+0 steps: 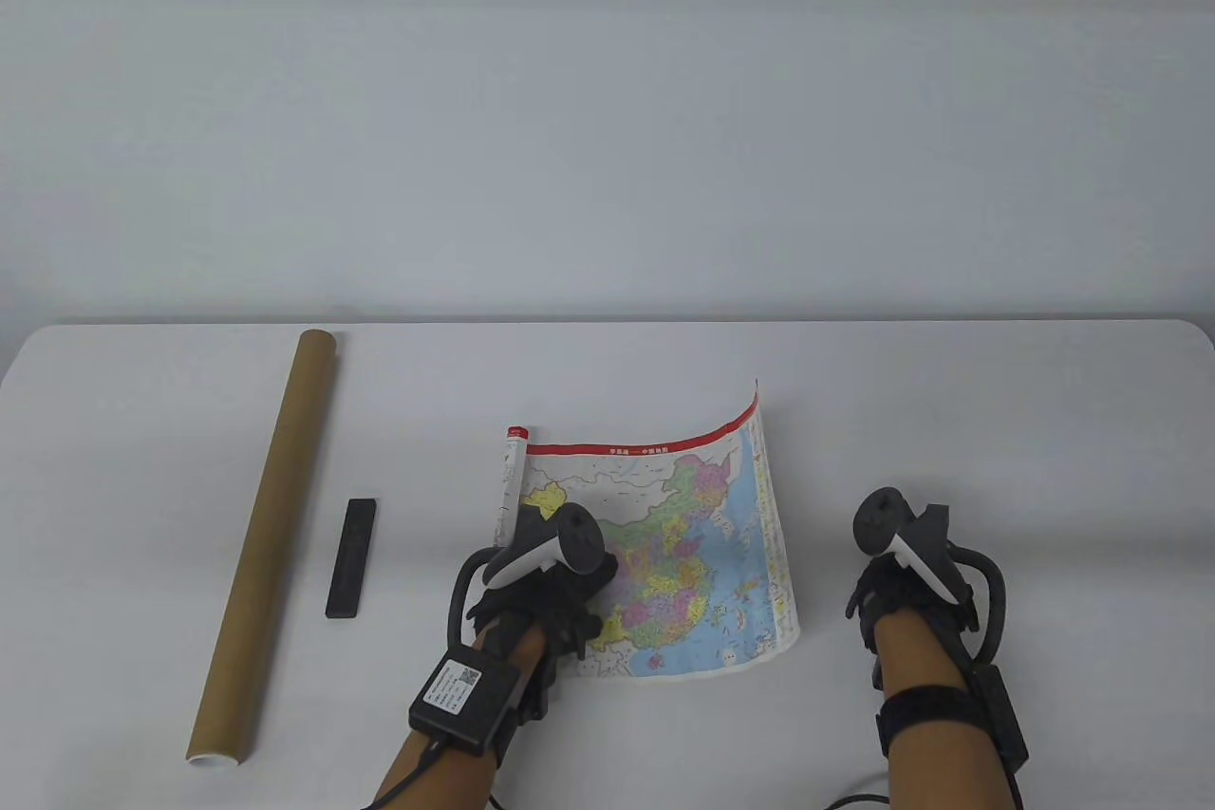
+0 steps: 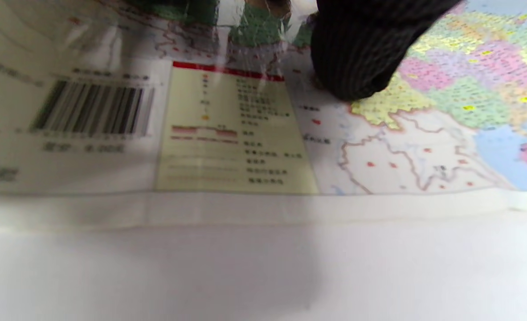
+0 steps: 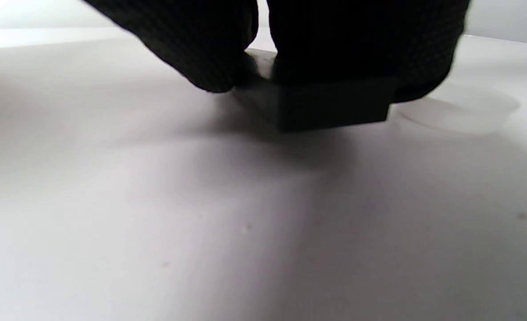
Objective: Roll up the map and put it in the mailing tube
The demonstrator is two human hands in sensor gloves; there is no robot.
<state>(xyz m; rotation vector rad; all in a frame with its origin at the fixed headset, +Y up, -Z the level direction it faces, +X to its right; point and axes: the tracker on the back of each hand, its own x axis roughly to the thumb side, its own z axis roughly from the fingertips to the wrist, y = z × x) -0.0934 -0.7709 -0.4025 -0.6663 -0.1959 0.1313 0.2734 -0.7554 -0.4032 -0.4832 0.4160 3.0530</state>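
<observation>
A dark flat bar (image 1: 350, 559) lies on the white table (image 1: 1044, 430) at about 9 o'clock from the map, between it and the mailing tube, touching neither. In the right wrist view a second dark block (image 3: 330, 104) sits under the right hand (image 1: 906, 587), whose gloved fingers (image 3: 192, 49) curl down around its top and grip it; a shallow white plastic cap (image 3: 463, 113) rests on the table just beside it, at 3 o'clock in that view.

The mailing tube (image 1: 271, 539) is a long brown cardboard cylinder lying well to the left, its near end open with a pale rim.

The map (image 1: 683, 554) lies in the middle of the table, colourful, glossy, edged in red along the top. Its left edge is curled into a small roll, and its right edge lifts off the table. The left hand (image 1: 541, 587) rests on its lower left part; a gloved fingertip (image 2: 357, 58) presses straight down on the print, near the legend and barcode.
</observation>
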